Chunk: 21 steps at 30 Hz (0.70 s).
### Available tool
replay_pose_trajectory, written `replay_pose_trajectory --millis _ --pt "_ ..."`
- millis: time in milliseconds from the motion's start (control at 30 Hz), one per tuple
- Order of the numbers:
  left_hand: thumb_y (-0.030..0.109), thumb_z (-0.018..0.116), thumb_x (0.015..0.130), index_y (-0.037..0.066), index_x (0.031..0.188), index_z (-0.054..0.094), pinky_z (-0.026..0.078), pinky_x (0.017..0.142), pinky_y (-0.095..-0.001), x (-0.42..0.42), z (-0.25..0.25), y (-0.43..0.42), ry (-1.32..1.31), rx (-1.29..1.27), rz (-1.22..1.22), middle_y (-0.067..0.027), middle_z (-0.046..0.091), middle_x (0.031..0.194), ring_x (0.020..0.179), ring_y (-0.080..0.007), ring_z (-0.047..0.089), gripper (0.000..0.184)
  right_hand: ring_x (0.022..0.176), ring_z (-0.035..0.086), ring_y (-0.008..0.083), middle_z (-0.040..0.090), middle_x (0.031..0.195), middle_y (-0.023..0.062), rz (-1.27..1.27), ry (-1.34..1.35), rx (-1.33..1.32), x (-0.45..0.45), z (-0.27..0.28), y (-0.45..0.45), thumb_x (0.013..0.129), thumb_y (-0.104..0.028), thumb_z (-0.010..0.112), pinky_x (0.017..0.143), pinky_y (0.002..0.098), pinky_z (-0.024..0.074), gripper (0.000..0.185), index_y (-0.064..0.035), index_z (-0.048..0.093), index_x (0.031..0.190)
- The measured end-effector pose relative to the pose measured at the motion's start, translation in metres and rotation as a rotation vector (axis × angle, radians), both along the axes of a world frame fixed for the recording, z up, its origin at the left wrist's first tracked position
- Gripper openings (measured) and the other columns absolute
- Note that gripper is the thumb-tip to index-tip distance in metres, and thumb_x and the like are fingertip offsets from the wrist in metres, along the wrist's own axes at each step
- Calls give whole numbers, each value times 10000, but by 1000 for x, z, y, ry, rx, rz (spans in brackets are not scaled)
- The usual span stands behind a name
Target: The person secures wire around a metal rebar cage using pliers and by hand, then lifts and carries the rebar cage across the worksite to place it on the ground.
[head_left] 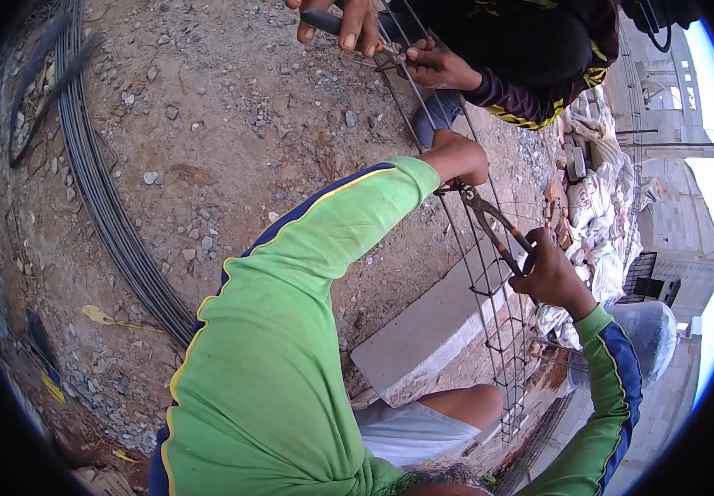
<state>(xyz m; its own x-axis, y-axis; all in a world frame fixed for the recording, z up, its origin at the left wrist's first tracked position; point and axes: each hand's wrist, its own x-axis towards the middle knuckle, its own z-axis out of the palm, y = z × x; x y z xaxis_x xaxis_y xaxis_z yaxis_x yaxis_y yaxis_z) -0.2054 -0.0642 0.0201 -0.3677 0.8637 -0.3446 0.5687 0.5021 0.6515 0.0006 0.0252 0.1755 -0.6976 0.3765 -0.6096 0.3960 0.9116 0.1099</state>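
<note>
At the far left, a curved bundle of steel bars lay on stony ground, with a yellow strip near it. The person's green sleeve, edged in navy and yellow, stretched upward across the middle. Past it, at the top, one hand of a co-worker was wrapped round a dark handle, and the co-worker's other hand was at the bars of a long steel cage, which ran from the top down past the person's bent knee. A pale concrete block lay just beside the cage. The left grip was bent over the cage; its fingers were hidden, so whether it was closed on anything could not be told. The pliers slanted from the cage, their head just below the left grip, to the right grip, which was closed around their handles. Farther right lay white sacks, then a rounded bluish container before grey block walls.
</note>
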Motion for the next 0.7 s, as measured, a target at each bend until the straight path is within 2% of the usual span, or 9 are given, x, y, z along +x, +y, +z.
replay_pose_trajectory --millis 67,100,133,200,300,333,400,567,700 --pt "177 518 820 92 929 774 508 781 -354 0 -2 3 2 -2 5 -59 755 873 846 -192 728 291 761 653 399 635 884 204 372 283 102 7 -3 3 691 -145 746 669 479 511 544 -9 488 1150" --pt "182 519 820 92 925 775 504 788 -359 0 0 0 7 -5 4 -61 756 874 863 -193 727 291 902 600 398 582 975 199 412 265 206 6 -2 -4 678 -122 710 762 482 478 545 -22 497 1170" --pt "182 519 820 92 925 775 504 788 -359 0 2 -3 2 -4 8 -61 756 874 863 -193 727 291 967 566 381 559 994 190 570 310 347 8 -6 1 700 -109 676 815 474 450 505 -25 510 1170" --pt "182 524 817 91 916 777 503 780 -359 1 7 -8 -16 23 12 -63 755 869 861 -196 727 287 973 550 370 556 978 181 658 424 568 6 -17 -3 725 -71 620 831 481 433 456 -17 521 1166" --pt "179 524 816 94 910 777 504 765 -343 1 4 -8 7 41 18 -61 754 861 837 -196 728 284 951 571 375 570 971 183 653 446 706 -2 -33 5 749 -45 581 814 488 448 408 -7 527 1151" --pt "179 524 816 94 910 777 504 765 -343 0 3 -7 6 36 20 -61 754 861 837 -196 728 284 951 571 375 570 971 183 655 447 700 -5 -36 12 749 -45 581 814 488 448 408 -7 527 1151" --pt "177 525 815 93 913 777 506 743 -332 0 5 -6 -6 8 10 -60 753 856 824 -195 729 283 930 593 390 588 962 191 504 289 499 -9 -37 32 767 -44 568 789 498 465 375 -12 534 1140" --pt "167 524 805 90 920 776 516 743 -339 -1 6 -3 -66 -15 7 -66 755 865 841 -196 731 288 818 612 422 608 848 185 484 345 312 -23 -47 64 761 -40 582 745 499 485 295 -49 596 1055" --pt "146 525 788 87 923 776 522 754 -343 -2 8 -6 -46 -6 3 -74 757 880 852 -193 733 291 814 611 417 607 847 183 517 364 267 -27 -51 79 736 -43 598 729 499 483 330 -47 603 1066"
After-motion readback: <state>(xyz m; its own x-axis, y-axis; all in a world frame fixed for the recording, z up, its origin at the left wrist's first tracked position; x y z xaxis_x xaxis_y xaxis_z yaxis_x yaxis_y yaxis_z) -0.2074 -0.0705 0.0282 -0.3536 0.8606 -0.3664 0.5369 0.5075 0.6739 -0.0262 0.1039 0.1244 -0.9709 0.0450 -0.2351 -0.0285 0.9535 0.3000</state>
